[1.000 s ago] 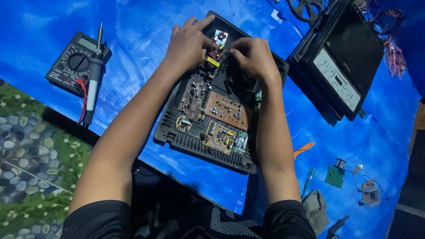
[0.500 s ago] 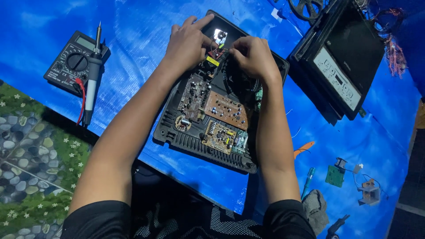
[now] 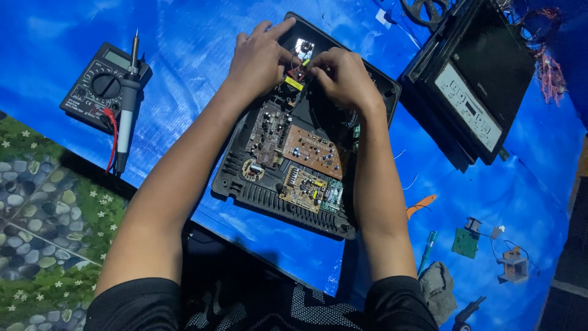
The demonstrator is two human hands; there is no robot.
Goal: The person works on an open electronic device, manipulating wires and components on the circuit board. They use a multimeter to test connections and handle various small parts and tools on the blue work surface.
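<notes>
Almost nothing has moved since the earlier frames: both hands remain at the far end of the open black chassis (image 3: 288, 196), and only the fingertips have shifted slightly over the small component (image 3: 298, 72).

Work surface: a blue plastic sheet (image 3: 196, 43) spread flat, which covers most of the view. At the near left it meets a mat printed with pebbles and grass (image 3: 49, 208). The room beyond is not visible.

Left hand (image 3: 257, 58): it rests on the chassis rim, index finger extended, thumb and fingers pressed to the small red-and-yellow component. Right hand (image 3: 346, 76): curled, fingertips pinched on the same component from the other side. Each grip is closed on that part, which sits just above the row of 3 circuit boards (image 3: 312, 150) inside the chassis.

Other items, unchanged in position:
- Black multimeter (image 3: 98, 86) at far left, with a soldering iron (image 3: 127, 104) lying across it and a red lead beside it.
- Removed black cover with grey button panel (image 3: 474, 98) at upper right, tilted, well apart from the chassis.
- Small green board with loose wires (image 3: 465, 242) at lower right, near an orange-handled tool (image 3: 421, 205) and a grey rag (image 3: 436, 288).
</notes>
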